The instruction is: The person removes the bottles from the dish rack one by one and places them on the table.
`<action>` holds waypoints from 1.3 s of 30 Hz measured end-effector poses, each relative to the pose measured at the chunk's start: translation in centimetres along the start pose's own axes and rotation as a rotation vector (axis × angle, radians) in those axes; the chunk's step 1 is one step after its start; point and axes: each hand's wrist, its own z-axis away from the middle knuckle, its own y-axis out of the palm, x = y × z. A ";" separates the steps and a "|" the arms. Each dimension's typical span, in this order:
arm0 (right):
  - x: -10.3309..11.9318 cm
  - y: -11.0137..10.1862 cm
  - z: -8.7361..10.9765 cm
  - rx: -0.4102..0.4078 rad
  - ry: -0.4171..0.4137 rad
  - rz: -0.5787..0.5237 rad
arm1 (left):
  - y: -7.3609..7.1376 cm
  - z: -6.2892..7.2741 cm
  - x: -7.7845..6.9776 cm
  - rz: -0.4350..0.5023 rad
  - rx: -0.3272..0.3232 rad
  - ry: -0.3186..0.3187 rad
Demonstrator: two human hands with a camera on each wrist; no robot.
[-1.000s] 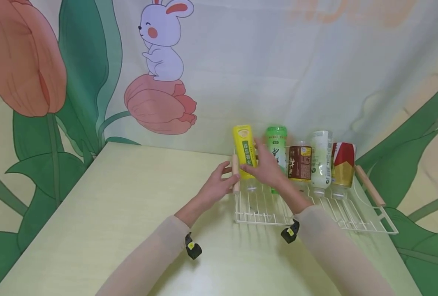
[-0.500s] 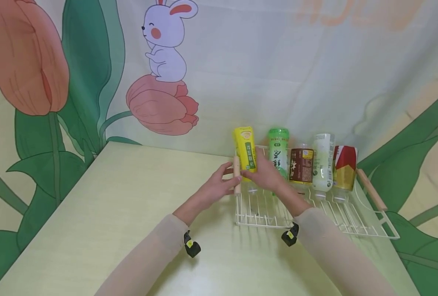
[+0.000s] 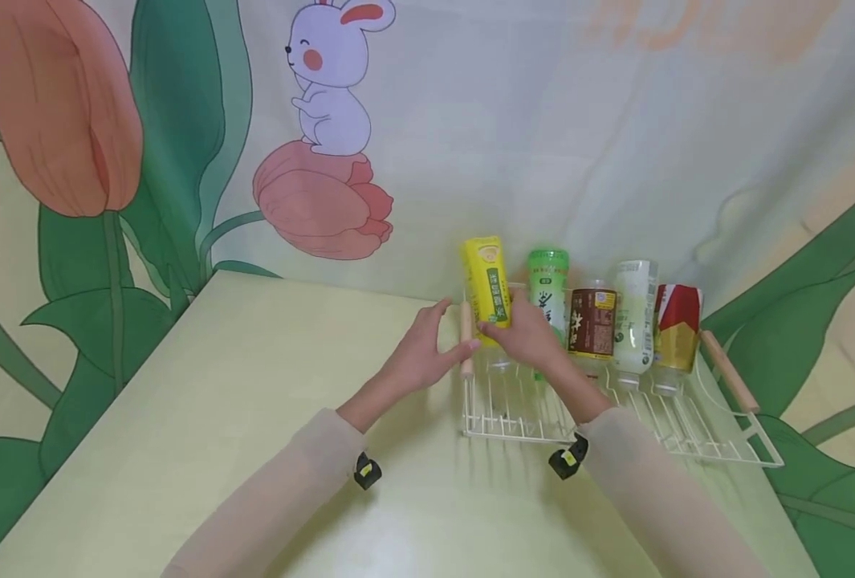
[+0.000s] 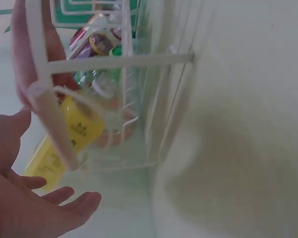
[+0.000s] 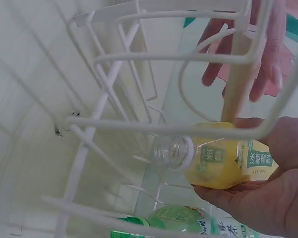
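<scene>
My right hand [image 3: 531, 333] grips a yellow-labelled plastic bottle [image 3: 486, 281], which leans neck-down at the left end of a white wire rack [image 3: 521, 439]. In the right wrist view the white collar and clear neck [image 5: 174, 151] point toward the wires. My left hand [image 3: 423, 345] is beside the rack's left wooden handle [image 3: 466, 321]. Its fingers are spread apart in the left wrist view, and nothing is held in them; whether the thumb touches the handle, I cannot tell. A green bottle [image 3: 547, 277] stands just right of my right hand, partly hidden by it.
Along the rack's back, further right, are a brown-labelled bottle [image 3: 592, 321], a whitish bottle [image 3: 633, 321] and a red-and-gold one [image 3: 677, 321], with necks down. A second wooden handle [image 3: 730, 373] is at the right end. A printed curtain [image 3: 543, 144] hangs behind the table [image 3: 290, 361].
The yellow bottle has risen slightly and its top has tilted rightward with my right hand. My left hand's fingers have spread and come away from the left handle. The head view has shifted slightly.
</scene>
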 end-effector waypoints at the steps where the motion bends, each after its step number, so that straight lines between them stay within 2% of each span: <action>1: 0.0 -0.1 0.2 -0.007 0.004 -0.007 | -0.5 0.2 -0.2 -0.043 -0.013 0.013; 5: 0.4 -0.7 1.4 -0.034 -0.043 0.003 | -2.9 0.9 -1.3 -0.188 -0.102 0.091; 7: 0.9 -1.2 1.9 -0.066 -0.092 0.032 | -4.3 1.1 -2.2 -0.293 -0.155 0.169; 11: 2.1 -2.5 2.7 -0.111 -0.219 0.106 | -6.9 1.2 -3.9 -0.543 -0.261 0.372; 14: 3.1 -3.1 3.1 -0.105 -0.295 0.151 | -8.2 1.3 -5.0 -0.683 -0.291 0.493; 16: 3.8 -3.2 3.5 -0.096 -0.332 0.178 | -8.7 1.3 -5.5 -0.742 -0.284 0.538; 19: 4.8 -3.1 4.0 -0.081 -0.381 0.211 | -9.0 1.4 -6.1 -0.810 -0.238 0.547; 22: 5.5 -2.6 4.7 -0.068 -0.432 0.259 | -8.8 1.6 -6.3 -0.838 -0.168 0.514; 25: 5.8 -1.9 5.5 -0.059 -0.474 0.305 | -8.6 2.1 -6.0 -0.845 -0.102 0.481; 28: 5.9 -1.4 6.1 -0.072 -0.508 0.336 | -8.2 2.6 -5.5 -0.844 -0.069 0.483; 32: 5.9 -1.4 6.3 -0.101 -0.551 0.380 | -7.6 2.8 -5.0 -0.821 -0.082 0.509; 39: 6.2 -1.8 6.2 -0.141 -0.585 0.417 | -6.7 2.4 -4.8 -0.814 -0.146 0.488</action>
